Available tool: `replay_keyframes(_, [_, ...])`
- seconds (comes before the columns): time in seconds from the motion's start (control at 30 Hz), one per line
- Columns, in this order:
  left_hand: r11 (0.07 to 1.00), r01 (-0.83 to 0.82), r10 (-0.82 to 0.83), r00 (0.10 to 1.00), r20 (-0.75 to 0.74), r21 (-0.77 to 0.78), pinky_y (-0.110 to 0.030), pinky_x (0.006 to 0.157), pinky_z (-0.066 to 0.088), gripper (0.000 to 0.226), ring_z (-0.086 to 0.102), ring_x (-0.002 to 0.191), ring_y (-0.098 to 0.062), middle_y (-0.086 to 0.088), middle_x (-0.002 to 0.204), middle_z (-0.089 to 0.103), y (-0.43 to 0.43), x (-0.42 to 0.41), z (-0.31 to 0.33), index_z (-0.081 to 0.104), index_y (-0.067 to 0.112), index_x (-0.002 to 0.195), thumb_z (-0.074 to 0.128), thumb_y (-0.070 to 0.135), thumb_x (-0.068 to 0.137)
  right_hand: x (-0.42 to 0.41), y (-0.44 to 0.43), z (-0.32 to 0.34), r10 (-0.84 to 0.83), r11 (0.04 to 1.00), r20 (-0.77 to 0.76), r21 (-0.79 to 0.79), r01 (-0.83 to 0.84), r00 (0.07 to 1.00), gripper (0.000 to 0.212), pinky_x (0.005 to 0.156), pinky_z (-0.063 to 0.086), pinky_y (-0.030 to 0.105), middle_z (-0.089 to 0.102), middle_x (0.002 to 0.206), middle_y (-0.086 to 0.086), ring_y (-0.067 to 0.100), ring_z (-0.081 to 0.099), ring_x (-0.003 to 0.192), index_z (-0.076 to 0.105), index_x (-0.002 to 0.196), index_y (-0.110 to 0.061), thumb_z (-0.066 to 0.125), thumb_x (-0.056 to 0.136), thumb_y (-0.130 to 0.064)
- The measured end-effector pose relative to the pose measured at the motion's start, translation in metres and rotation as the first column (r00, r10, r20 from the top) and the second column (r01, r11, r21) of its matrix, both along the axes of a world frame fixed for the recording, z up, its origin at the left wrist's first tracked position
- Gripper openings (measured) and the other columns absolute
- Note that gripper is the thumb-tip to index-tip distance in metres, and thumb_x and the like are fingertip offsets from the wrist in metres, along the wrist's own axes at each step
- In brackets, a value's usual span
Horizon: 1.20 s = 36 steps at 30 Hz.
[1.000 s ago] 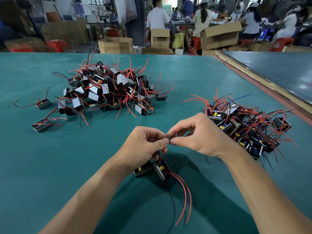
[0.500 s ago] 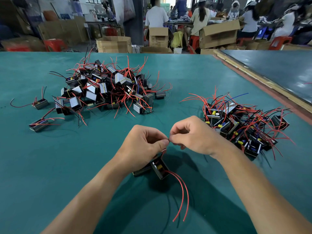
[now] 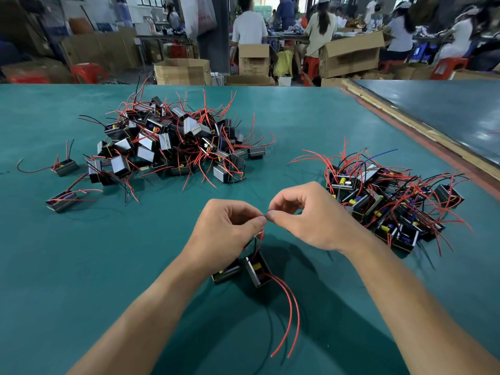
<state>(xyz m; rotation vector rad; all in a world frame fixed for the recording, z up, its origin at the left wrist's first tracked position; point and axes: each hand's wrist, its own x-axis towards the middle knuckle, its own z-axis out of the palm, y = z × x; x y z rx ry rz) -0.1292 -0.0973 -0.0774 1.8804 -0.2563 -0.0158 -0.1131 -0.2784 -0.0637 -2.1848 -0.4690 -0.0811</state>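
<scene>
My left hand and my right hand meet fingertip to fingertip above the green table, both pinching thin wire ends between thumb and forefinger. Two small black transformer modules hang just below my left hand on their wires, one partly hidden by the wrist. A pair of red leads trails from the modules toward me.
A big heap of the same modules with red wires lies at the far left. A smaller heap sits right of my right hand. Two stray modules lie at the left. A raised wooden strip runs along the table's right side.
My hands stay together on the wire ends, with my fingertips turning slightly. The hanging modules have swung a little. The view has tilted up a bit.
</scene>
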Motion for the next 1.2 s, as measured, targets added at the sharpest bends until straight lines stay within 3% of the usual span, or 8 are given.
replay_keyframes(0.13, [0.999, -0.023, 0.021, 0.999, 0.035, 0.05, -0.019, 0.048, 0.044, 0.019, 0.053, 0.046, -0.008, 0.004, 0.062, 0.071, 0.0, -0.001, -0.001, 0.074, 0.019, 0.072, 0.069, 0.011, 0.088, -0.001, 0.004, -0.002, -0.023, 1.0, -0.058, -0.016, 0.022, 0.998, 0.018, 0.062, 0.049, 0.033, 0.065, 0.06, 0.0, 0.008, 0.052, 0.057, 0.069, 0.068, -0.014, 0.069, 0.087, -0.015])
replay_keyframes(0.23, [0.988, -0.039, 0.02, 0.992, 0.124, 0.153, -0.025, 0.054, 0.049, 0.016, 0.062, 0.055, -0.015, 0.007, 0.063, 0.071, 0.0, -0.001, -0.005, 0.074, 0.021, 0.073, 0.07, 0.014, 0.086, 0.0, 0.009, -0.002, -0.059, 0.995, -0.279, 0.059, 0.078, 0.959, 0.021, 0.057, 0.048, 0.031, 0.056, 0.054, -0.003, 0.011, 0.05, 0.053, 0.066, 0.065, -0.007, 0.063, 0.086, -0.008])
replay_keyframes(0.3, [0.98, -0.033, -0.006, 0.981, 0.194, 0.196, -0.021, 0.05, 0.046, 0.015, 0.056, 0.05, -0.008, 0.009, 0.06, 0.069, -0.001, -0.004, -0.006, 0.074, 0.02, 0.073, 0.071, 0.013, 0.085, 0.001, 0.009, -0.001, -0.048, 0.987, -0.439, 0.114, 0.109, 0.897, 0.023, 0.05, 0.046, 0.025, 0.052, 0.05, -0.002, 0.011, 0.047, 0.047, 0.064, 0.061, -0.009, 0.059, 0.083, -0.005])
replay_keyframes(0.4, [0.967, -0.027, -0.041, 0.964, 0.262, 0.252, -0.016, 0.048, 0.04, 0.016, 0.05, 0.045, -0.003, 0.012, 0.059, 0.066, -0.002, -0.006, -0.006, 0.072, 0.021, 0.071, 0.07, 0.012, 0.084, 0.001, 0.007, 0.002, -0.012, 0.986, -0.524, 0.138, 0.098, 0.852, 0.027, 0.048, 0.045, 0.023, 0.05, 0.051, 0.001, 0.013, 0.044, 0.045, 0.061, 0.057, -0.012, 0.058, 0.083, -0.007])
replay_keyframes(0.63, [1.0, 0.013, -0.014, 0.999, 0.036, 0.016, -0.018, 0.049, 0.04, 0.018, 0.049, 0.045, -0.005, 0.002, 0.06, 0.069, 0.001, 0.0, 0.0, 0.073, 0.012, 0.072, 0.068, 0.007, 0.088, -0.002, -0.007, 0.005, 0.157, 0.981, -0.245, 0.151, -0.122, 0.957, 0.011, 0.06, 0.052, 0.033, 0.063, 0.065, 0.001, 0.017, 0.055, 0.059, 0.067, 0.084, -0.012, 0.069, 0.088, -0.002])
replay_keyframes(0.77, [0.994, 0.085, -0.089, 0.994, -0.066, -0.07, -0.022, 0.047, 0.042, 0.023, 0.047, 0.045, -0.012, 0.001, 0.058, 0.066, 0.002, 0.0, 0.004, 0.071, 0.012, 0.069, 0.066, 0.003, 0.089, 0.0, -0.008, 0.003, 0.18, 0.975, -0.114, 0.153, -0.162, 0.977, 0.022, 0.067, 0.054, 0.036, 0.069, 0.075, -0.003, 0.014, 0.061, 0.065, 0.072, 0.09, -0.019, 0.073, 0.084, 0.002])
replay_keyframes(1.0, [0.98, 0.156, -0.174, 0.972, -0.156, -0.126, -0.022, 0.047, 0.042, 0.017, 0.047, 0.046, -0.013, -0.002, 0.058, 0.063, 0.005, -0.001, 0.008, 0.072, 0.006, 0.074, 0.065, 0.0, 0.089, 0.003, -0.013, 0.003, 0.224, 0.967, -0.11, 0.146, -0.207, 0.968, 0.014, 0.069, 0.052, 0.022, 0.076, 0.08, 0.002, 0.006, 0.064, 0.07, 0.077, 0.083, -0.018, 0.077, 0.083, -0.004])
replay_keyframes(1.2, [0.984, 0.152, -0.164, 0.978, -0.127, -0.095, -0.018, 0.045, 0.04, 0.02, 0.046, 0.046, -0.012, -0.001, 0.058, 0.065, 0.005, -0.002, 0.009, 0.071, 0.009, 0.072, 0.065, 0.002, 0.089, 0.002, -0.013, 0.002, 0.201, 0.973, -0.121, 0.14, -0.184, 0.972, 0.009, 0.063, 0.045, 0.036, 0.07, 0.07, 0.013, 0.014, 0.055, 0.063, 0.074, 0.076, -0.011, 0.078, 0.084, -0.012])
